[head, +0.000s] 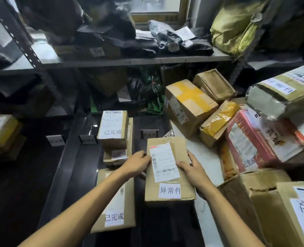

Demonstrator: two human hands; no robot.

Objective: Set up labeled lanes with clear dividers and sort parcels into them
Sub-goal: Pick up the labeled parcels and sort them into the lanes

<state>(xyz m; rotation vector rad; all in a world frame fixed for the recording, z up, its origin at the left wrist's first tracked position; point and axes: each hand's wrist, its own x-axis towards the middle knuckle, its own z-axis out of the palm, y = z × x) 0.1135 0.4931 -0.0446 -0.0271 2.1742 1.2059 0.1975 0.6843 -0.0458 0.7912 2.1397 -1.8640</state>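
Observation:
A flat brown parcel (169, 168) with a white shipping label and a tag reading 异常件 sits in the right lane of the dark surface. My left hand (137, 162) grips its left edge and my right hand (190, 168) grips its right edge, thumb on the label. Behind it stands a small lane sign (149, 134). In the lane to the left lie parcels tagged 已完成: a near one (115, 202) and a stack of two (113, 134). Two more lane signs (87, 139) (55, 140) stand further left.
A pile of taped cardboard boxes (188, 106) and a red box (249, 141) crowds the right side, with larger boxes (272, 202) at the near right. A metal shelf (129, 60) above holds dark bags and a yellow sack (236, 27).

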